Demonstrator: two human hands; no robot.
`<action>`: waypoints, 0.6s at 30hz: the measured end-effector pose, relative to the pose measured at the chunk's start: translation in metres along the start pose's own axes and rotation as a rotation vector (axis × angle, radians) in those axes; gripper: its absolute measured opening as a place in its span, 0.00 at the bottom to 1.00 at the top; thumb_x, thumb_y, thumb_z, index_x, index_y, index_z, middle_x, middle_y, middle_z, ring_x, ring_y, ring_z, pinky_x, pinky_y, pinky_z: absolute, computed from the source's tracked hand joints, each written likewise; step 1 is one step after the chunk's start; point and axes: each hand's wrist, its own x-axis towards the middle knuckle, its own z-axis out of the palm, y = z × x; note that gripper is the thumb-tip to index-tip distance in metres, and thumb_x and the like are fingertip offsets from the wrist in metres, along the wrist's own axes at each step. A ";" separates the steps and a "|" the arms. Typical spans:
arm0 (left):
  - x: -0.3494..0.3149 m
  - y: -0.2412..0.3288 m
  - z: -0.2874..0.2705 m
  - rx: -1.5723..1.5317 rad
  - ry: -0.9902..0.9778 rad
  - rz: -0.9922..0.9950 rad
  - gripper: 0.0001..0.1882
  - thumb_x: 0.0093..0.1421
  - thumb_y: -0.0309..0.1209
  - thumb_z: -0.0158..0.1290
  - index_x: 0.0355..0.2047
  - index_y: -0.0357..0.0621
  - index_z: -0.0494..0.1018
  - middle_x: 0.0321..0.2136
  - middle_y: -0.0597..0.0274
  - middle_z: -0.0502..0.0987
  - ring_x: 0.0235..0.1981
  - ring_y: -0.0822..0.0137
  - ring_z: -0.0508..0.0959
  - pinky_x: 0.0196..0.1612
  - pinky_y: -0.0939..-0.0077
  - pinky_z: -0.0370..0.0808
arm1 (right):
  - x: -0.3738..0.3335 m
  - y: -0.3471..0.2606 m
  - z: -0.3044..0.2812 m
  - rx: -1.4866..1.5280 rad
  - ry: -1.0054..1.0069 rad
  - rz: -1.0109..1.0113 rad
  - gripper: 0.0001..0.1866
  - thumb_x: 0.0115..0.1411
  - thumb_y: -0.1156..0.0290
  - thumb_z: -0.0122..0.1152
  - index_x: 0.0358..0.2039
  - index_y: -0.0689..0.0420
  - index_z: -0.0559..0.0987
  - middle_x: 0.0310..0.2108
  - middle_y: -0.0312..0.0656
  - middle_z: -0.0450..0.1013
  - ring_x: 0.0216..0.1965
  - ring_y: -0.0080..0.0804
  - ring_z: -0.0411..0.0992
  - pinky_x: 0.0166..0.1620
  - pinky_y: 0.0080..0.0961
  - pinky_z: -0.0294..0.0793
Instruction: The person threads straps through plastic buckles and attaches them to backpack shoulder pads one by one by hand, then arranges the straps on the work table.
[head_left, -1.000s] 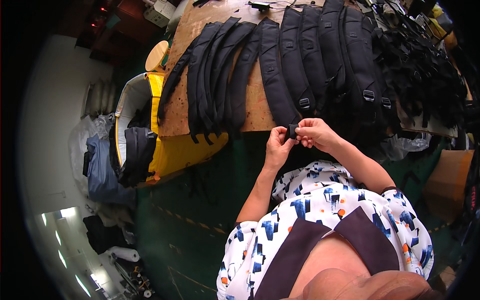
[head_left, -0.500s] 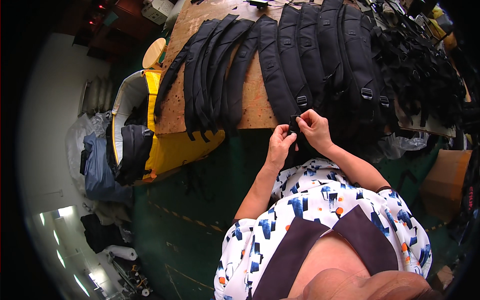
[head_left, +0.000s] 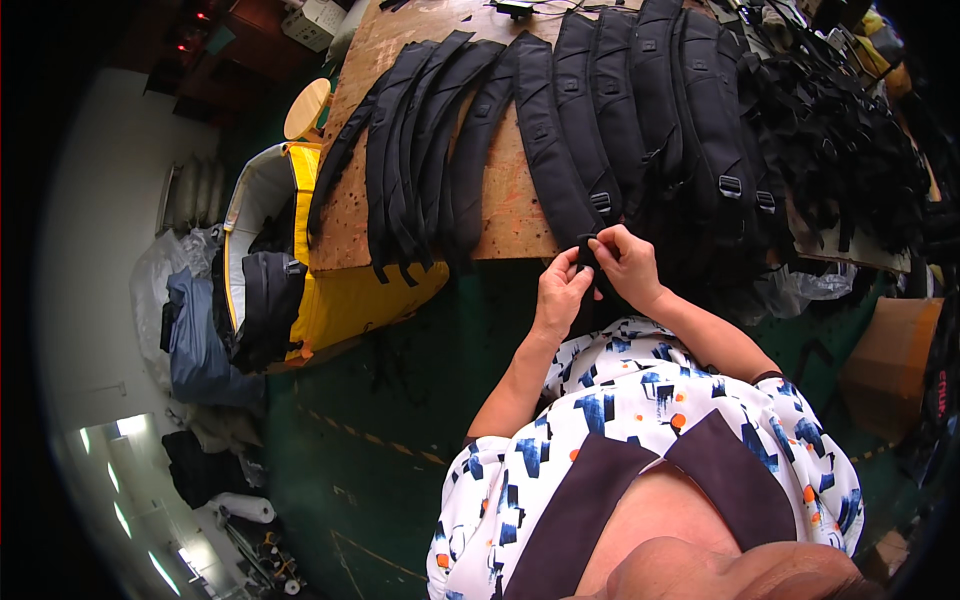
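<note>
Where the left hand [head_left: 560, 294] and right hand [head_left: 630, 270] nearly meet, both hands pinch a small black piece [head_left: 586, 252] between them.

A round wooden stool [head_left: 307, 108] stands left of the worktop [head_left: 505, 210], with an open yellow container [head_left: 375, 305], pale inside, close by. Beside the container are blue-grey fabric [head_left: 198, 350] and clear plastic sheeting [head_left: 150, 290]; a white roll [head_left: 245, 507] lies farther down that side. Broken yellow lines mark the green floor [head_left: 330, 480] — and a brown cardboard box [head_left: 885, 365] sits at the right. A white case [head_left: 314, 24] shows at the upper left.
</note>
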 end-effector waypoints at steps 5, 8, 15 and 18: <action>0.002 0.003 -0.005 -0.109 0.015 0.019 0.17 0.56 0.21 0.46 0.47 0.33 0.64 0.32 0.61 0.75 0.23 0.75 0.73 0.28 0.84 0.73 | -0.009 0.000 -0.008 0.018 -0.072 -0.112 0.05 0.48 0.79 0.61 0.26 0.61 0.73 0.21 0.44 0.72 0.18 0.32 0.72 0.22 0.22 0.70; 0.001 0.004 -0.006 -0.052 -0.014 0.014 0.17 0.57 0.20 0.46 0.47 0.32 0.63 0.33 0.61 0.75 0.23 0.75 0.74 0.28 0.83 0.74 | -0.008 0.000 -0.008 0.030 -0.086 -0.010 0.05 0.49 0.78 0.60 0.26 0.61 0.73 0.20 0.43 0.71 0.17 0.30 0.71 0.21 0.21 0.69; 0.000 -0.002 0.005 0.060 0.002 0.041 0.18 0.57 0.19 0.45 0.49 0.31 0.61 0.32 0.61 0.75 0.24 0.77 0.74 0.27 0.84 0.74 | 0.000 -0.002 0.000 0.039 0.002 0.108 0.06 0.52 0.75 0.60 0.26 0.60 0.72 0.17 0.43 0.70 0.17 0.31 0.71 0.20 0.22 0.68; -0.001 -0.002 0.011 0.042 0.032 0.046 0.18 0.57 0.19 0.46 0.49 0.31 0.62 0.30 0.62 0.75 0.23 0.77 0.73 0.26 0.84 0.74 | -0.001 -0.001 -0.001 -0.030 0.023 0.019 0.06 0.51 0.75 0.60 0.25 0.60 0.71 0.18 0.43 0.70 0.17 0.33 0.71 0.20 0.23 0.68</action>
